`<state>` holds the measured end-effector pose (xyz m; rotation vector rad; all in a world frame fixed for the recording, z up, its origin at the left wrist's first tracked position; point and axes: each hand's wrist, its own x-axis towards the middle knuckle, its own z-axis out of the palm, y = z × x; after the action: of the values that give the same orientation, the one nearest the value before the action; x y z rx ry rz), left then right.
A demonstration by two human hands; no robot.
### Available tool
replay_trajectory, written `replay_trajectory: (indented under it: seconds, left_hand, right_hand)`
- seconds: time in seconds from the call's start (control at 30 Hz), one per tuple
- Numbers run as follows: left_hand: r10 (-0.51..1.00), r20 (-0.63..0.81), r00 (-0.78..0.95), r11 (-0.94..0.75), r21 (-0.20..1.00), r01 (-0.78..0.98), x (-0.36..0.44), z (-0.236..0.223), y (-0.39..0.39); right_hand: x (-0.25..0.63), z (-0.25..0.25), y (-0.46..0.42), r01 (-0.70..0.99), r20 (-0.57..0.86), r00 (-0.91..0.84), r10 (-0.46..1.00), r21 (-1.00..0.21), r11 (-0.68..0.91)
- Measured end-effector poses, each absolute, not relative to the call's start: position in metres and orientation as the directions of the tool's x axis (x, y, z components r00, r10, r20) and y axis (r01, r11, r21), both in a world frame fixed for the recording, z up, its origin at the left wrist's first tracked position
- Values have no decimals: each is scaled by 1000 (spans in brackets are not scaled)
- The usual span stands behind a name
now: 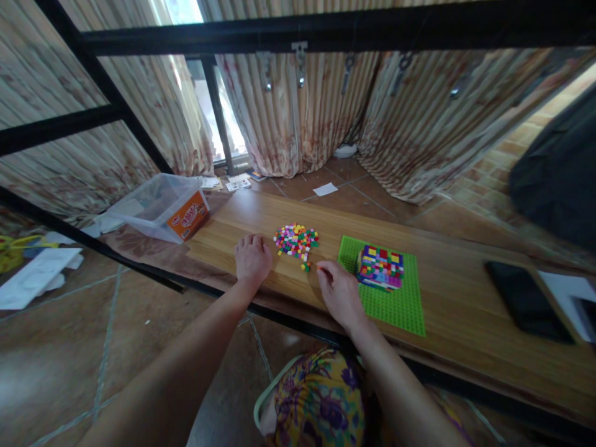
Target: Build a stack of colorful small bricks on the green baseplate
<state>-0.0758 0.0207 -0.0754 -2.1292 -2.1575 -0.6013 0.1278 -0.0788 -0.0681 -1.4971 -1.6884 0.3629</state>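
My left hand [254, 257] rests on the wooden board with its fingers curled in, just left of a pile of small coloured toy bricks [297, 239]. My right hand [339, 288] is low over the board with thumb and fingers pinched together. A tiny orange spot shows at its fingertips, too small to make out. Close to those fingertips lies a little group of loose bricks [306, 267]. Right of this hand is a green studded baseplate [395, 313], bearing a block-shaped build of many-coloured bricks [380, 268].
A clear plastic tub [153, 202] with an orange label stands at the board's left end. On the right of the wooden board [459, 292] lies a black phone [528, 301], beside white paper [565, 292]. A black metal frame [288, 37] crosses above, before patterned curtains [298, 118].
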Motion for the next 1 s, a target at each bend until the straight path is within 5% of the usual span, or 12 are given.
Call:
replay_trajectory:
  seconds: [0.27, 0.6, 1.0]
  left_hand:
    - [950, 309, -51, -21, 227, 974, -76, -77, 23]
    - [952, 302, -55, -16, 229, 973, -77, -78, 25]
    - [951, 303, -66, 0, 213, 977, -76, -77, 24]
  right_hand:
    - [161, -49, -109, 610, 428, 152, 891, -750, 256]
    - [226, -36, -122, 545, 314, 456, 832, -838, 17]
    - [230, -44, -114, 801, 467, 301, 831, -597, 46]
